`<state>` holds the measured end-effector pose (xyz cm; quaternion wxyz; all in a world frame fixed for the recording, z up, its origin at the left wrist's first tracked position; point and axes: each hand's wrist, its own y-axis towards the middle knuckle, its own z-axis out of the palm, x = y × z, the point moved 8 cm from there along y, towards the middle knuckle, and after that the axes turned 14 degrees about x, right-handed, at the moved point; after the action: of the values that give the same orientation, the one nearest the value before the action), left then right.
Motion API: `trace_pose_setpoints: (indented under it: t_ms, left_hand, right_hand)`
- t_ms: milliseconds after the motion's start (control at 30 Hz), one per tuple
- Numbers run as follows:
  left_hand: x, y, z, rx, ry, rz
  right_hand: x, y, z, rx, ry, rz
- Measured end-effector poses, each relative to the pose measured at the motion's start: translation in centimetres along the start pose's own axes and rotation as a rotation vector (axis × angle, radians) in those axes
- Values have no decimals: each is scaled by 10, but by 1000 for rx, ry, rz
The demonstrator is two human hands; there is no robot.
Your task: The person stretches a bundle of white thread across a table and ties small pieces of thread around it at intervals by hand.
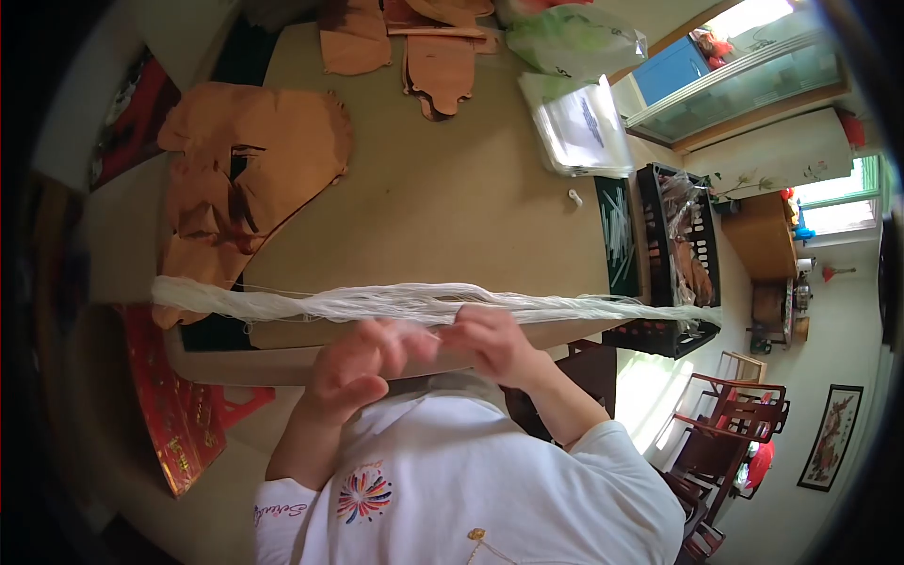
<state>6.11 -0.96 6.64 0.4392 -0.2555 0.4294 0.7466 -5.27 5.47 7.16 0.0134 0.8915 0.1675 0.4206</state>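
Observation:
A long bundle of white thread (405,299) lies stretched across the near edge of the table, from the brown cutouts at left to the black crate at right. My left hand (358,363) is just in front of the bundle, its fingers bent and smeared by motion, the thumb apart. Close beside it, my right hand (494,347) has its fingers drawn together in a pinch at the bundle's near side. Whatever lies between those fingertips is too small to make out; it may be a strand. The two hands nearly meet.
Brown flat cutouts (301,137) lie at the table's left, with more brown pieces (441,71) at the back. Clear plastic bags (584,127) lie at the back right. A black crate (650,193) stands at the right edge, near white sticks (617,235). Red chairs (744,414) stand farther right.

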Motion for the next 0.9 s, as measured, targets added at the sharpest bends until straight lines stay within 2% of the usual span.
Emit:
trace_pose_setpoints:
  t_ms: [33, 133, 200, 267, 333, 400, 467, 500, 600, 633, 733, 767, 867, 900]
  left_hand:
    - [-15, 6, 1, -158, 288, -44]
    - [-7, 9, -4, -103, 902, -475]
    - [29, -19, 1, 66, 432, -946]
    - [37, -28, -5, 85, -29, -369]
    - [-2, 1, 0, -136, -80, -32]
    - [-11, 8, 1, -119, 611, -222]
    - [3, 4, 8, 65, 995, -416]
    - [23, -7, 12, 145, 535, -701]
    - [-11, 5, 17, -59, 93, -104]
    - [-8, 5, 15, -46, 299, -178]
    - [0, 4, -2, -4, 917, -399]
    - [15, -4, 6, 179, 729, -632]
    - [14, -3, 10, -118, -238, -189]
    - [11, 0, -5, -159, -101, -90]
  right_hand:
    - [4, -1, 3, 0, 9, 14]
    - [9, 1, -3, -21, -17, 43]
    - [2, 1, -17, -59, -87, 54]
    - [2, 0, -5, -26, -66, 46]
    - [9, -1, 10, 58, -52, 24]
    - [11, -3, 0, -36, 19, 16]
    - [7, -9, -22, -179, 39, 27]
    - [3, -6, -28, -189, 23, 58]
    - [-6, -1, 6, 35, 70, 71]
    - [7, -1, 16, 65, 62, 8]
    - [8, -3, -2, 4, 55, 28]
    - [1, -4, -18, -106, 54, 19]
    - [-8, 8, -7, -11, -47, 63]
    - [-6, 7, 12, 144, 37, 87]
